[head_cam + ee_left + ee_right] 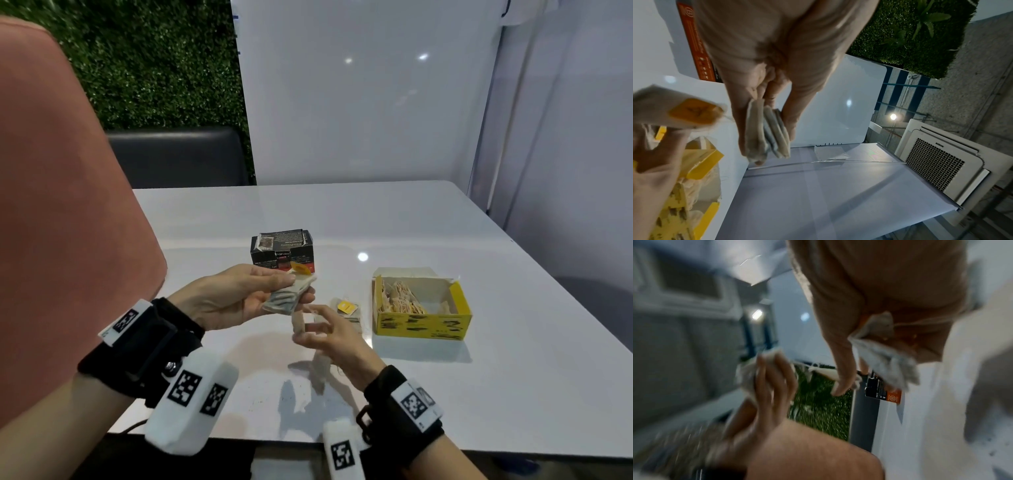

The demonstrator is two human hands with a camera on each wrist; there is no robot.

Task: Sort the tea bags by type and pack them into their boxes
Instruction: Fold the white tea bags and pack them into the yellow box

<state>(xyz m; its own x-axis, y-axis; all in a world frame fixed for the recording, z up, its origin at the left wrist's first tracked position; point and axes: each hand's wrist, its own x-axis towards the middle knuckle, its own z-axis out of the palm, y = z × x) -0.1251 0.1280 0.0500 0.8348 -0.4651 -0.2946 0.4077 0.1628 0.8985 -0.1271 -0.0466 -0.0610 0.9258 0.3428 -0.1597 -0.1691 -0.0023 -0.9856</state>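
The left hand is held up over the white table, thumb and fingers curled round a small stack of tea bags whose long axis slants from lower left to upper right, a yellow-orange tag sticking out at its top; the left wrist view shows that stack edge-on, several flat bags pressed together. Just below and to the right of it, the right hand pinches a single tea bag that hangs nearly upright, close beside the stack but seemingly not touching it. The open yellow box, already partly filled with tagged bags, lies to the right of the right hand and nearer to it than to the left; the black box stands behind the left hand, its top closed or folded over as far as can be told. A few more bags with a yellow tag lie on the table between the right hand and the yellow box. Which type the pinched bag belongs to cannot be told, since its tag is not clear in the head view, and the right wrist view is heavily smeared, showing only pale paper under the fingers
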